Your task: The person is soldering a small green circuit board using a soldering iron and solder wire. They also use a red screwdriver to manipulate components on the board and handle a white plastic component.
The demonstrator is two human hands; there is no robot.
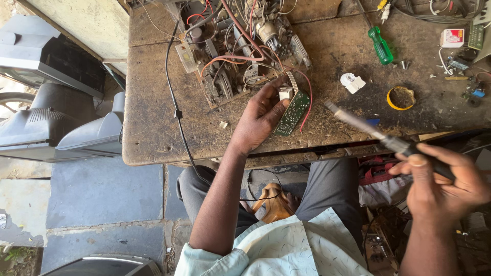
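Hands number 2: left hand (258, 120) pinches 1 green circuit board (292, 113), right hand (442, 184) grips 1 soldering iron (368, 130).

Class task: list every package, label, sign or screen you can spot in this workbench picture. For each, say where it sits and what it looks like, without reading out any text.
Small box: far right of the wooden table, rectangular, white with a red printed face.
Television casings: on the floor left of the table, grey with dark backs; no lit screen shows.
No signs or other labelled packages can be made out.
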